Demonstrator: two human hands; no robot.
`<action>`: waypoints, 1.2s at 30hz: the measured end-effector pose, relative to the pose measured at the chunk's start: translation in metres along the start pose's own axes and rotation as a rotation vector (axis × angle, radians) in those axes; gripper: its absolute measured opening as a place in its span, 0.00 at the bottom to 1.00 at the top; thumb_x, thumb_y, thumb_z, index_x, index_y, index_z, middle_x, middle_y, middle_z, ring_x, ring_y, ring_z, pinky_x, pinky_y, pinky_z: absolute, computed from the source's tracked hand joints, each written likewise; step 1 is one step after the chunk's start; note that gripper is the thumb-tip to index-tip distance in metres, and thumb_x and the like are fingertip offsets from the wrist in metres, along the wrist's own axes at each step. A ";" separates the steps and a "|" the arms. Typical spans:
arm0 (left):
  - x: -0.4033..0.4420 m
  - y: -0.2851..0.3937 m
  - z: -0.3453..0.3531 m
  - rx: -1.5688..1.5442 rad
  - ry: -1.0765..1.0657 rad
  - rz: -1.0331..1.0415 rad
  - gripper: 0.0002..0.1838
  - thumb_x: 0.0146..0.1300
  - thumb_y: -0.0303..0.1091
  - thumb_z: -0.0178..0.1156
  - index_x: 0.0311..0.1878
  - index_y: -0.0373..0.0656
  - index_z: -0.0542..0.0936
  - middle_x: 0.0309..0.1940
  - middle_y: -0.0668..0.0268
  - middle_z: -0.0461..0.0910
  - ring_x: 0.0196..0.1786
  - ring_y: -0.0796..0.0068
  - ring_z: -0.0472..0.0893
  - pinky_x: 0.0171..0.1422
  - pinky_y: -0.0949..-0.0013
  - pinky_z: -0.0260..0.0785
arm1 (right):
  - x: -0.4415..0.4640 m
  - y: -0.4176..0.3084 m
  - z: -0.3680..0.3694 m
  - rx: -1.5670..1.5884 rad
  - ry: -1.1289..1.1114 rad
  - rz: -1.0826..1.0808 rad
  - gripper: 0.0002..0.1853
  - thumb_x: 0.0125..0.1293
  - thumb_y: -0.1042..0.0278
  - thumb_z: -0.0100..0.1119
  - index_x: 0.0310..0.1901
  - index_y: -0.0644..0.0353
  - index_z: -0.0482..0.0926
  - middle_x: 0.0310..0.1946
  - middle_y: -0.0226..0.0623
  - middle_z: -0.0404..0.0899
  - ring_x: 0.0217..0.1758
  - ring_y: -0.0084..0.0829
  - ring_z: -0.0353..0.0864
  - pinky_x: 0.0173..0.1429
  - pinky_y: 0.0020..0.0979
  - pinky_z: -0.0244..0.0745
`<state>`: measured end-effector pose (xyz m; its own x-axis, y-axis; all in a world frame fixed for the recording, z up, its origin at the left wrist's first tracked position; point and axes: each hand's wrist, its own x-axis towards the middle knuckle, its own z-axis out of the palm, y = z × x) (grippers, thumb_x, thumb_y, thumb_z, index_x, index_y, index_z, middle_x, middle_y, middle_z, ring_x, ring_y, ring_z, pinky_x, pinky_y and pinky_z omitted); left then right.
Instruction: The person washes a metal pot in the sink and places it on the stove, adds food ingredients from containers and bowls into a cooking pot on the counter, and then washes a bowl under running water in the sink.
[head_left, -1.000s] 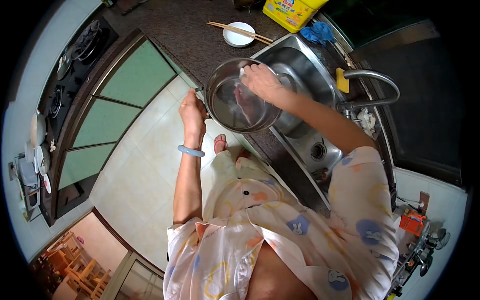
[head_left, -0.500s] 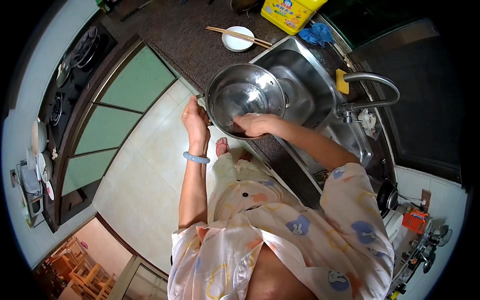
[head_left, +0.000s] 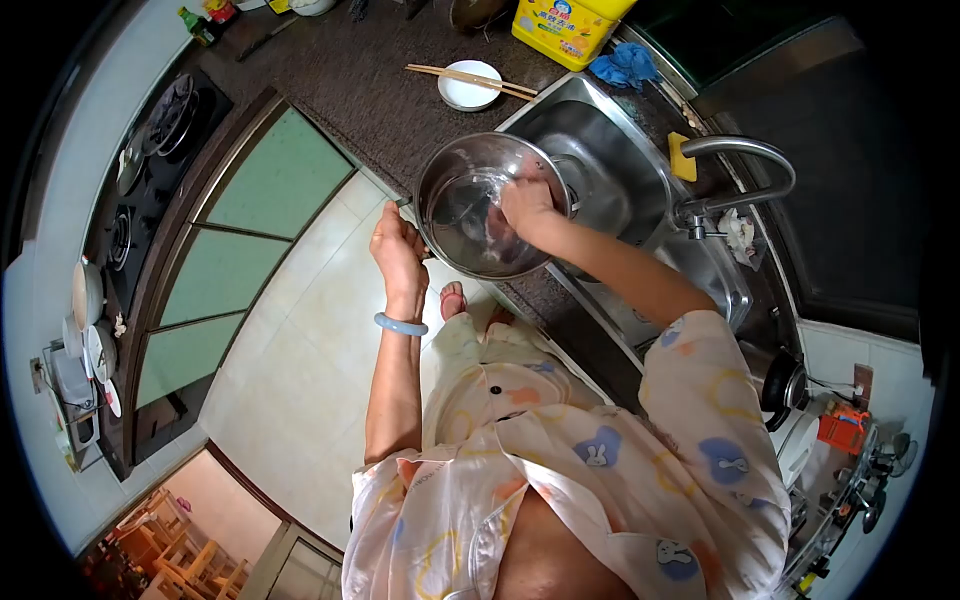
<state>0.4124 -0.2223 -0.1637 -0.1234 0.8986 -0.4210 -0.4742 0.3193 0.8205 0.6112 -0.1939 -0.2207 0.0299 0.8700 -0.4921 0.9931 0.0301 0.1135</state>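
Note:
A shiny steel pot (head_left: 455,245) is held tilted at the counter's front edge, beside the steel sink. My left hand (head_left: 398,248), below a pale blue bangle, is wrapped round the pot's left handle. Inside the pot is my right hand (head_left: 527,203), its fingers curled against the inner wall on the right. Whether those fingers hold anything is hidden. Reflections of the hand shine on the metal below it.
On the dark counter are a white dish (head_left: 469,88) with chopsticks across it, a yellow jug (head_left: 565,30) and a blue cloth (head_left: 625,66). A curved faucet (head_left: 745,146) with a yellow sponge (head_left: 682,158) stands behind the sink (head_left: 610,130). A stove (head_left: 150,170) is at left.
My right hand first went from the pot's upper right to its lower rim, then back up to the right inner wall. My left hand keeps the handle.

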 end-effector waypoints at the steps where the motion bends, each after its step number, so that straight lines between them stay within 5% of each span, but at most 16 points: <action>1: -0.001 0.001 0.004 0.004 0.013 0.014 0.21 0.73 0.42 0.48 0.21 0.53 0.60 0.12 0.79 0.51 0.16 0.85 0.49 0.20 0.73 0.41 | -0.009 -0.003 -0.004 0.074 -0.199 0.089 0.17 0.63 0.64 0.58 0.52 0.58 0.80 0.50 0.40 0.82 0.55 0.38 0.81 0.52 0.38 0.77; 3: -0.003 0.002 0.009 0.017 0.012 0.024 0.21 0.73 0.42 0.48 0.20 0.53 0.60 0.12 0.79 0.51 0.16 0.84 0.49 0.20 0.73 0.41 | -0.028 -0.007 0.003 -0.166 -0.377 -0.168 0.19 0.62 0.67 0.55 0.54 0.57 0.81 0.56 0.38 0.80 0.60 0.38 0.78 0.55 0.39 0.75; 6: 0.002 0.003 0.012 -0.011 -0.011 0.024 0.21 0.72 0.41 0.48 0.20 0.53 0.62 0.12 0.79 0.53 0.15 0.84 0.50 0.20 0.72 0.43 | -0.043 -0.004 -0.004 0.069 -0.439 -0.399 0.19 0.62 0.72 0.51 0.54 0.59 0.81 0.54 0.42 0.80 0.57 0.38 0.80 0.56 0.38 0.74; 8: 0.003 0.003 0.015 0.008 -0.043 0.018 0.21 0.72 0.41 0.48 0.20 0.53 0.62 0.11 0.79 0.53 0.15 0.84 0.50 0.20 0.72 0.43 | -0.048 -0.018 -0.028 0.628 -0.606 -0.439 0.19 0.64 0.70 0.52 0.56 0.60 0.78 0.51 0.41 0.81 0.51 0.33 0.80 0.53 0.35 0.75; 9: 0.003 0.004 0.017 0.014 -0.057 0.019 0.21 0.73 0.42 0.48 0.20 0.53 0.62 0.11 0.79 0.52 0.15 0.84 0.50 0.20 0.73 0.43 | -0.041 -0.020 -0.025 0.636 -0.596 -0.437 0.19 0.64 0.70 0.52 0.56 0.60 0.78 0.51 0.41 0.81 0.51 0.33 0.80 0.53 0.35 0.75; 11: 0.002 0.006 0.022 0.047 -0.075 0.019 0.20 0.73 0.42 0.48 0.20 0.53 0.63 0.12 0.79 0.53 0.15 0.85 0.50 0.19 0.73 0.43 | -0.027 -0.024 -0.008 1.688 -0.547 -0.644 0.19 0.66 0.64 0.53 0.57 0.60 0.72 0.46 0.36 0.79 0.44 0.27 0.77 0.44 0.32 0.76; 13: 0.005 0.008 0.026 0.047 -0.090 -0.019 0.20 0.73 0.42 0.48 0.21 0.53 0.63 0.12 0.78 0.54 0.15 0.84 0.51 0.19 0.73 0.45 | -0.032 -0.010 -0.034 1.856 -0.469 -0.536 0.18 0.67 0.61 0.52 0.56 0.56 0.68 0.43 0.31 0.74 0.41 0.23 0.74 0.39 0.27 0.74; 19: 0.000 0.014 0.054 0.019 -0.112 -0.067 0.19 0.73 0.42 0.47 0.22 0.52 0.64 0.13 0.77 0.56 0.16 0.83 0.54 0.20 0.74 0.48 | -0.050 0.100 -0.026 2.200 -0.109 -0.291 0.19 0.70 0.48 0.50 0.52 0.54 0.70 0.38 0.30 0.72 0.35 0.21 0.72 0.40 0.33 0.73; 22: -0.004 0.019 0.073 0.072 -0.156 -0.032 0.19 0.73 0.42 0.48 0.23 0.51 0.65 0.14 0.77 0.56 0.16 0.83 0.54 0.20 0.73 0.49 | -0.056 0.163 0.004 2.497 -0.355 -0.458 0.20 0.68 0.48 0.55 0.52 0.55 0.72 0.36 0.32 0.74 0.37 0.25 0.76 0.44 0.36 0.76; 24: -0.010 0.024 0.088 0.100 -0.195 0.007 0.19 0.73 0.41 0.48 0.23 0.51 0.66 0.13 0.77 0.57 0.16 0.84 0.55 0.20 0.74 0.50 | -0.079 0.171 0.020 2.410 0.251 0.101 0.21 0.65 0.52 0.61 0.53 0.57 0.73 0.38 0.35 0.76 0.41 0.30 0.80 0.49 0.36 0.78; 27: -0.017 0.028 0.108 0.210 -0.251 0.079 0.20 0.73 0.41 0.49 0.21 0.52 0.65 0.13 0.78 0.58 0.15 0.86 0.55 0.19 0.75 0.49 | -0.069 0.190 0.085 2.348 0.178 0.154 0.15 0.67 0.62 0.60 0.51 0.61 0.74 0.42 0.39 0.77 0.44 0.34 0.80 0.57 0.37 0.78; 28: -0.020 0.028 0.112 0.245 -0.290 0.093 0.18 0.73 0.41 0.49 0.24 0.52 0.66 0.15 0.80 0.56 0.18 0.88 0.53 0.22 0.76 0.46 | -0.073 0.183 0.097 2.316 0.208 0.237 0.11 0.67 0.65 0.58 0.47 0.59 0.75 0.39 0.36 0.78 0.38 0.30 0.79 0.45 0.33 0.81; 32: -0.019 0.024 0.131 0.322 -0.336 0.187 0.19 0.73 0.42 0.51 0.22 0.53 0.67 0.15 0.81 0.60 0.17 0.89 0.54 0.20 0.77 0.45 | -0.042 0.168 0.167 2.322 0.104 0.318 0.07 0.67 0.65 0.58 0.43 0.56 0.74 0.36 0.33 0.78 0.29 0.27 0.76 0.31 0.27 0.75; 34: -0.020 0.020 0.138 0.383 -0.334 0.272 0.20 0.73 0.43 0.51 0.22 0.52 0.68 0.15 0.81 0.61 0.17 0.89 0.55 0.20 0.77 0.45 | -0.033 0.151 0.175 2.296 0.116 0.489 0.08 0.72 0.60 0.54 0.42 0.54 0.74 0.27 0.29 0.74 0.21 0.21 0.67 0.17 0.22 0.57; 36: -0.020 0.015 0.142 0.430 -0.353 0.407 0.20 0.73 0.42 0.52 0.22 0.48 0.72 0.16 0.80 0.64 0.19 0.90 0.57 0.21 0.78 0.47 | -0.020 0.135 0.173 2.071 0.176 0.613 0.10 0.73 0.58 0.50 0.41 0.54 0.74 0.27 0.29 0.72 0.20 0.22 0.66 0.15 0.23 0.54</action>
<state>0.5310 -0.1931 -0.0878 0.1080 0.9932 0.0441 -0.0531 -0.0385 0.9978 0.7638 -0.2928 -0.3448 0.4190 0.5887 -0.6912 -0.4568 -0.5212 -0.7208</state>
